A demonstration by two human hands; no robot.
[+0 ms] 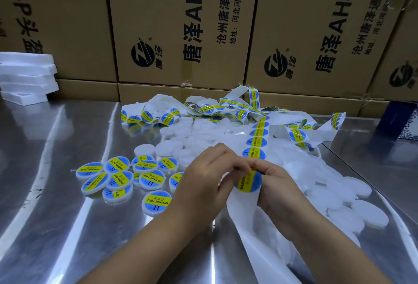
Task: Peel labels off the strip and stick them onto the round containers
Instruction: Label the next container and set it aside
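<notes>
Peeling a label [248, 182] at centre frame. My left hand [208, 177] pinches its upper edge with curled fingertips, and my right hand [280, 188] is clamped on the strip [257, 135] just beside it, thumb at the label's right edge. The strip drops from the tangle at upper centre; bare backing trails to the bottom of the frame. The label looks thin, floppy and sticky-backed, likely to curl onto itself, so hold the rim only. The backing looks like slick paper; keep it taut. Labelled containers [117, 177] cluster left of centre on the metal table [56, 204]. Blank containers [352, 195] heap at right — light plastic, probably skates on steel, so pin one down when pressing. Cannot tell if a container sits behind the label.
</notes>
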